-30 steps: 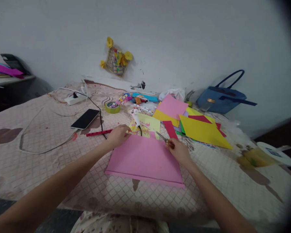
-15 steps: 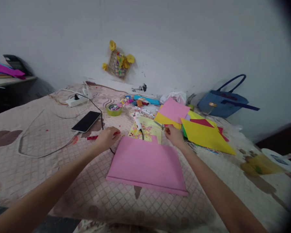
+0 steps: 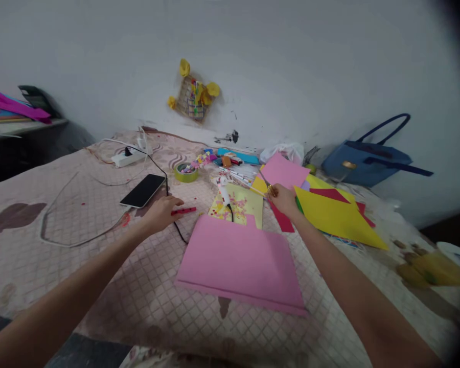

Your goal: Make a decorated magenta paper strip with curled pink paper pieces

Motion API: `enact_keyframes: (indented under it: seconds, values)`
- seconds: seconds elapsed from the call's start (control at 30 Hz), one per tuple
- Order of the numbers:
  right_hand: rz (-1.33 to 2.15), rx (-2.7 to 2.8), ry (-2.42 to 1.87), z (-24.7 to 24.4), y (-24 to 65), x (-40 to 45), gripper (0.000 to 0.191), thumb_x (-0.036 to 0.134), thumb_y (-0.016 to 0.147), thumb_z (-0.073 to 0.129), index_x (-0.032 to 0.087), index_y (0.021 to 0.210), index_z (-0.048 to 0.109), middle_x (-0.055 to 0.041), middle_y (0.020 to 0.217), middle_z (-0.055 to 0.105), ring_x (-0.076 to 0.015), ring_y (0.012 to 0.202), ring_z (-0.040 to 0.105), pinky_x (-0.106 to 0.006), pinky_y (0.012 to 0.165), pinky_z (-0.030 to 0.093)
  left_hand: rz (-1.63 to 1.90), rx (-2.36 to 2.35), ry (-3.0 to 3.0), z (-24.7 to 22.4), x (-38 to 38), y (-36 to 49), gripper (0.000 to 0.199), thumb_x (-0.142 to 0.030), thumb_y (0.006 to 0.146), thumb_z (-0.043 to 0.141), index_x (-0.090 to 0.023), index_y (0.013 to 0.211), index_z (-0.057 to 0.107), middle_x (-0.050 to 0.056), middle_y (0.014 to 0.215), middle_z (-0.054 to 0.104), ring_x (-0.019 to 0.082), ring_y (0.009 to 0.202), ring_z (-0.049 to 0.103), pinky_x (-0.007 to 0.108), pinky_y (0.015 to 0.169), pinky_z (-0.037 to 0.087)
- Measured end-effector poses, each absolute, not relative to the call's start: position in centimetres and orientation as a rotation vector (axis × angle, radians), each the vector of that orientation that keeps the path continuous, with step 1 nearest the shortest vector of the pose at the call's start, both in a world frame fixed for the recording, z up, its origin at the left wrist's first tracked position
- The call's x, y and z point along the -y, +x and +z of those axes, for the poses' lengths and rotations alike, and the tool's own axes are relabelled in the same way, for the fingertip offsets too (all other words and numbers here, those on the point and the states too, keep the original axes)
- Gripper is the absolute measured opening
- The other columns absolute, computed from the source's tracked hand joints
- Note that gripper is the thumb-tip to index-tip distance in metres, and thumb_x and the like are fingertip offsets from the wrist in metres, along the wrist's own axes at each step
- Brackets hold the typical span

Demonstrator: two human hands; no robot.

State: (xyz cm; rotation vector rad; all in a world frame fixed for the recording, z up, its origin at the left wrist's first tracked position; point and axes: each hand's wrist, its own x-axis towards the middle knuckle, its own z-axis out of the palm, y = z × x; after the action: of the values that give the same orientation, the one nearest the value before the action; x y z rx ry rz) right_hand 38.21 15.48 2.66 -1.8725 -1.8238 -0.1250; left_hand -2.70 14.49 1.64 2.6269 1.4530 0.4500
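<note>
My left hand [image 3: 163, 213] is at a small red strip [image 3: 184, 210], fingers spread a little above the cloth beside the black cable. Scissors [image 3: 267, 185] are in my right hand [image 3: 282, 198], their blades pointing up and left over the pink and yellow sheets. A large pink sheet [image 3: 239, 260] with a folded front edge lies between my forearms. Behind it a white glue gun [image 3: 224, 192] rests on a pale yellow sheet [image 3: 256, 203] strewn with small paper bits. A red paper strip [image 3: 281, 217] lies just below my right hand.
A phone [image 3: 143, 191], white cables and a power strip [image 3: 128, 157] are on the left. Green tape [image 3: 186, 174] sits behind. Yellow sheets [image 3: 337, 214] and a blue bag [image 3: 366, 161] are on the right.
My right hand has lifted the scissors up and away, uncovering more of the red strip below. My left hand's fingers have opened around the small red strip. The view has shifted slightly left.
</note>
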Motion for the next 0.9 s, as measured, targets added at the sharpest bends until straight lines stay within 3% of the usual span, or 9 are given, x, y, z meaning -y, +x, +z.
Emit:
enact_keyframes:
  seconds: [0.17, 0.33, 0.47, 0.6, 0.77, 0.9]
  values:
    - [0.030, 1.888, -1.826, 2.0, 38.5, -9.3, 0.019, 0.038, 0.075, 0.054, 0.019, 0.072, 0.052, -0.0008, 0.062, 0.057, -0.0143, 0.055, 0.050, -0.024, 0.051, 0.033, 0.436, -1.538, 2.621, 1.5, -15.1, -2.3, 0.023, -0.023, 0.077, 0.049, -0.017, 0.095, 0.062, 0.009, 0.095, 0.067, 0.024, 0.092, 0.059, 0.035, 0.080, 0.045]
    - [0.152, 1.960, -1.819, 2.0, 39.1, -3.1, 0.014, 0.035, 0.075, 0.054, 0.021, 0.073, 0.052, 0.0012, 0.060, 0.055, -0.0138, 0.054, 0.048, -0.024, 0.051, 0.034, 0.593, -1.637, 2.632, 2.5, -13.4, -0.7, 0.035, -0.026, 0.078, 0.053, -0.015, 0.111, 0.056, 0.014, 0.116, 0.058, 0.031, 0.109, 0.051, 0.045, 0.088, 0.041]
    - [0.222, 1.996, -1.814, 1.6, 39.2, 0.5, 0.007, 0.028, 0.075, 0.052, 0.021, 0.073, 0.052, 0.0001, 0.063, 0.057, -0.0148, 0.056, 0.050, -0.025, 0.053, 0.036, 0.639, -1.071, 2.704, 2.8, -7.8, 3.2, 0.031, -0.027, 0.086, 0.045, -0.017, 0.114, 0.054, 0.009, 0.118, 0.059, 0.020, 0.111, 0.052, 0.036, 0.096, 0.039]
    - [0.253, 1.960, -1.805, 0.9, 39.0, 2.4, 0.007, 0.027, 0.077, 0.049, 0.022, 0.080, 0.053, -0.0023, 0.075, 0.062, -0.0165, 0.065, 0.055, -0.027, 0.058, 0.041, 0.436, -0.717, 2.758, 2.0, -3.5, 6.2, 0.037, -0.027, 0.088, 0.044, -0.023, 0.125, 0.047, 0.005, 0.137, 0.044, 0.021, 0.126, 0.039, 0.042, 0.106, 0.027]
    - [0.253, 1.925, -1.774, 0.0, 39.0, 2.2, 0.009, 0.025, 0.077, 0.049, 0.021, 0.083, 0.055, -0.0039, 0.079, 0.062, -0.0180, 0.071, 0.057, -0.029, 0.063, 0.044, 0.535, -1.158, 2.687, 2.0, -7.1, 6.4, 0.032, -0.022, 0.086, 0.043, -0.014, 0.114, 0.055, 0.012, 0.116, 0.059, 0.024, 0.108, 0.053, 0.040, 0.094, 0.040]
    - [0.237, 1.897, -1.765, -0.5, 38.8, 1.5, 0.010, 0.027, 0.076, 0.050, 0.021, 0.083, 0.056, -0.0042, 0.078, 0.063, -0.0184, 0.070, 0.057, -0.029, 0.062, 0.044, 0.502, -1.238, 2.687, 2.3, -11.7, 7.0, 0.024, -0.019, 0.081, 0.046, -0.013, 0.099, 0.061, 0.011, 0.100, 0.064, 0.023, 0.096, 0.057, 0.037, 0.086, 0.043]
